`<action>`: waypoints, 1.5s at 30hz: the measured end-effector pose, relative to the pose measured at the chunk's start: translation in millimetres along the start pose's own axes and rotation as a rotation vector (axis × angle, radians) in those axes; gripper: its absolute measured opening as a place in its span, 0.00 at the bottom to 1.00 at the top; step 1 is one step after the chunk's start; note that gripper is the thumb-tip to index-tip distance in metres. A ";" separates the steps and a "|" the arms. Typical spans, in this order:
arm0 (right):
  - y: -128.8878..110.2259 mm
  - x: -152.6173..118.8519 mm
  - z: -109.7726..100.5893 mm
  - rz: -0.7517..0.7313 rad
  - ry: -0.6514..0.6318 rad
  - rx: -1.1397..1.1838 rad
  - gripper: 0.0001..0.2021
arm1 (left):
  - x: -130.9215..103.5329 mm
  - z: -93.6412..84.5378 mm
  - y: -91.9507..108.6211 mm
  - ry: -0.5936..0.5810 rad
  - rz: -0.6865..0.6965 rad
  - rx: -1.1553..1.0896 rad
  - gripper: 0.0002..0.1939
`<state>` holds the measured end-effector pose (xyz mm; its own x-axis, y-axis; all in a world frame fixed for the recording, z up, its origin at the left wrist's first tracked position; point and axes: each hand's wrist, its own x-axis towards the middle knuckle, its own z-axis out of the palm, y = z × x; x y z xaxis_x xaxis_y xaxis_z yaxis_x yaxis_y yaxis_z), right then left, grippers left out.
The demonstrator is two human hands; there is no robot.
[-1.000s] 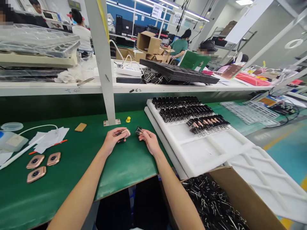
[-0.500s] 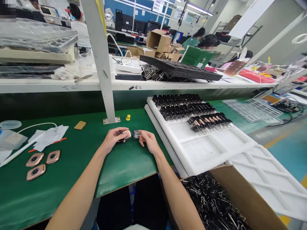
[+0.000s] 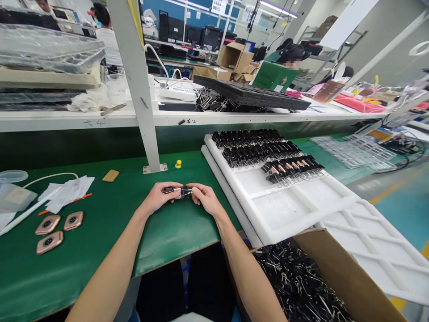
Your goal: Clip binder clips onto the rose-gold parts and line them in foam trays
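Note:
My left hand (image 3: 158, 197) is closed around a rose-gold watch case (image 3: 178, 192). A black binder clip sits at the case's left end, partly behind my fingers. My right hand (image 3: 206, 197) pinches the wire handles of another black binder clip (image 3: 185, 192), which is on the right end of the case; how far its jaws reach over the edge is too small to tell. To the left, three more rose-gold watch cases (image 3: 73, 220) lie on the green mat (image 3: 110, 268). At the right, rows of clipped watch cases (image 3: 291, 169) rest on a white foam tray (image 3: 281, 210).
A cardboard box (image 3: 348, 273) full of binder clips stands below the tray at lower right. A yellow knob-like piece (image 3: 178, 164) and a tan sponge-like block (image 3: 111, 175) lie near the metal post (image 3: 142, 98). Papers (image 3: 67, 192) lie left. Co-workers sit beyond the shelf.
My right hand has moved left, bringing its binder clip from beside the watch case onto its right end. The case has turned slightly in my left hand.

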<state>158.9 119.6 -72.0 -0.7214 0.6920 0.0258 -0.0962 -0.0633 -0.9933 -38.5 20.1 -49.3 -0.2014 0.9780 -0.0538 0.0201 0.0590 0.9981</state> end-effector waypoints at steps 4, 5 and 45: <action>-1.3 0.4 1.1 -0.024 0.042 -0.024 0.21 | -0.7 1.7 3.0 0.008 -0.015 -0.016 0.20; -2.2 1.0 2.0 -0.025 0.055 -0.029 0.21 | -1.1 2.2 3.5 0.008 -0.017 -0.015 0.20; -134.5 -107.5 -168.9 0.013 0.899 -1.542 0.27 | -26.9 -19.9 1.3 0.545 0.171 0.214 0.20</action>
<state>365.1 175.1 39.8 -0.1064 0.8712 0.4792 0.9524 0.2278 -0.2025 -52.5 -10.2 -46.0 -0.6493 0.7373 0.1868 0.2814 0.0047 0.9596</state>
